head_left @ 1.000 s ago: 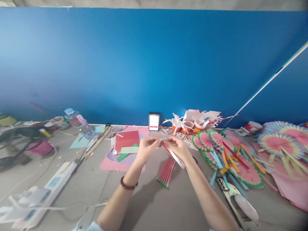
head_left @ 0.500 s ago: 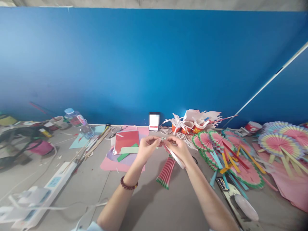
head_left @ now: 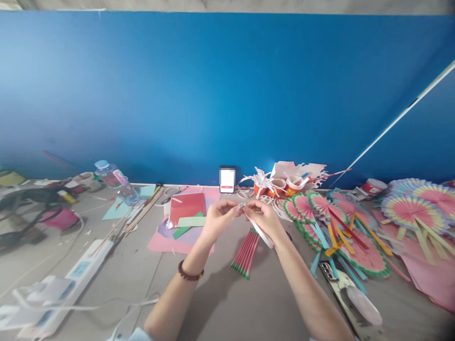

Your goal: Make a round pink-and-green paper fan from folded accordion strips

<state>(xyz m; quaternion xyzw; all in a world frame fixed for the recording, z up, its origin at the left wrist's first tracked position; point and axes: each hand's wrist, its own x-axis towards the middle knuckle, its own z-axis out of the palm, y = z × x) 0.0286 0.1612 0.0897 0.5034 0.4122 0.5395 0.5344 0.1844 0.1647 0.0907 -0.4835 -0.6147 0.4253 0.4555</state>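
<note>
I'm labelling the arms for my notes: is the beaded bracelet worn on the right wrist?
No, the beaded bracelet is around the wrist of the left hand; the right hand has none.

matt pleated paper (head_left: 245, 255) at my screen's six o'clock, clear plastic bottle (head_left: 108, 175) at nine, smooth wall (head_left: 227, 85) at twelve

No words or numbers can be read clearly. From the person's place, the bottle (head_left: 108, 175) at eleven o'clock wears a label (head_left: 120, 176) with blurred pale lettering. At twelve, the phone (head_left: 227, 180) shows a tiny red bar, illegible. Yellow marks on the red cup (head_left: 290, 190) at one are unreadable too.
</note>
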